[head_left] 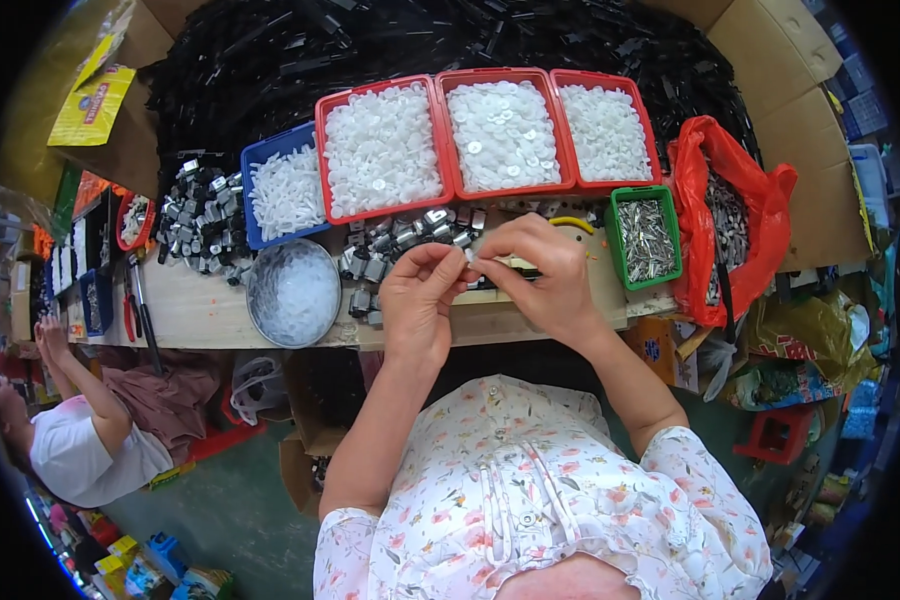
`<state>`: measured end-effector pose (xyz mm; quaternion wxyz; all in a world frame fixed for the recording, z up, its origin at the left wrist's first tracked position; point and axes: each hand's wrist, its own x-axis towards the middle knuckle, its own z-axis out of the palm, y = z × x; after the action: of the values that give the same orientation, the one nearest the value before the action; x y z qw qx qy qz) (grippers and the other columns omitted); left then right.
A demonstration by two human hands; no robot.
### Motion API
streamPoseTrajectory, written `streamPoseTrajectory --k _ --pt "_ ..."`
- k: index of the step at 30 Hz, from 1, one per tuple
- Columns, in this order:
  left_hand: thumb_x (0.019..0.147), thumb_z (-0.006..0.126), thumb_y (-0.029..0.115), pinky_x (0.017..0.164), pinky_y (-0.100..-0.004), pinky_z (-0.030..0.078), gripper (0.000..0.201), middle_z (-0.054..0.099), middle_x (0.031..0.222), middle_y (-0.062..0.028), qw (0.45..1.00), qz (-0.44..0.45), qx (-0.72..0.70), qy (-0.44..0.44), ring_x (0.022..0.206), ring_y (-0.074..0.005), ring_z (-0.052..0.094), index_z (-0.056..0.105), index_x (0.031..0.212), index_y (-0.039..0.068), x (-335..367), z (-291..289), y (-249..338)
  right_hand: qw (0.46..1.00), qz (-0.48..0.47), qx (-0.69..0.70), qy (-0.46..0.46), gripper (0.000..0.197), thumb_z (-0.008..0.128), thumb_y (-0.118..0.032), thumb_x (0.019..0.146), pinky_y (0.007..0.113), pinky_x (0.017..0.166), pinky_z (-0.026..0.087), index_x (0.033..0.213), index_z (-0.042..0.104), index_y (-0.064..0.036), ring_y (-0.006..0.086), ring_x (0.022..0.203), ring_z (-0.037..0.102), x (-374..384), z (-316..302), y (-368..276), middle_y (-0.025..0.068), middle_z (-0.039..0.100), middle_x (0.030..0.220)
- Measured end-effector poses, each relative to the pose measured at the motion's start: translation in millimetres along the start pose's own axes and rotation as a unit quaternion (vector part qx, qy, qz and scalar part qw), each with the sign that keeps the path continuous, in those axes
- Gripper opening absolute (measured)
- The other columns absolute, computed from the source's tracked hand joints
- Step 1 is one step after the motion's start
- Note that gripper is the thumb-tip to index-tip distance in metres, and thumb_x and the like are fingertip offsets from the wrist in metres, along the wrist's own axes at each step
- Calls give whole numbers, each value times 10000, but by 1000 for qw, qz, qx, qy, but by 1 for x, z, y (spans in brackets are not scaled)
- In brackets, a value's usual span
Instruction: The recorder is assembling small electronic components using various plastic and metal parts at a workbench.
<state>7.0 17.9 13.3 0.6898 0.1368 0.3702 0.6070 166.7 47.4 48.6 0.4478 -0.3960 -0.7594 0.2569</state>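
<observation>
Over the bench point(198, 310), the left hand point(417, 300) is pinching a small white piece point(471, 256), seemingly plastic, between thumb and forefinger, while the right hand point(550, 275) is pinching its right side; keeping both wrists steady and pressing gently should suit it.

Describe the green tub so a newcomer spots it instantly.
Find three red tubs lined up on the workbench. In front of the rightmost sits a smaller green tub of thin metal pieces, its colour unlike the red tubs and red bag nearby.
</observation>
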Motion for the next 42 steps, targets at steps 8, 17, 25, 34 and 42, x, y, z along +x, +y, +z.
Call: streamPoseTrajectory --k 8,17,25,34,42 --pt "902 702 18 734 -249 557 279 705 905 -85 996 14 66 -67 798 -154 692 659 1172 -36 -11 -5 -8 997 16 60 -35 127 736 37 783 342 734 510 890 672 14 249 811 659 -12 -2 7 105 681 850" --pt "858 742 9 724 -255 547 298 670 976 -78 905 177 380 -76 859 -158 671 695 1152 -1 -15 -4 -8 994 48 65 -73 121 703 33 811 361 775 495 918 656 -3 264 853 628 -27 -9 27 94 656 903" --pt "748 781 18 820 -409 529 297 630 1024 -129 600 442 655 -123 1026 -324 627 709 1037 25 -10 -28 -15 996 -8 -44 -82 141 721 2 788 375 785 482 910 653 -17 288 920 590 -36 1 48 105 608 1001" --pt "746 783 34 842 -430 525 327 602 1087 -133 560 449 675 -171 1059 -339 599 702 1063 22 -8 -34 -21 994 -15 -55 -88 139 715 0 774 378 787 466 898 652 -14 289 910 587 -37 6 51 106 608 977" --pt "745 781 61 837 -412 507 337 598 1083 -124 511 470 696 -182 1068 -321 587 687 1063 0 -5 -35 -22 993 -1 -62 -98 166 716 15 770 373 795 471 919 651 -21 289 928 582 -36 5 51 116 601 1013"
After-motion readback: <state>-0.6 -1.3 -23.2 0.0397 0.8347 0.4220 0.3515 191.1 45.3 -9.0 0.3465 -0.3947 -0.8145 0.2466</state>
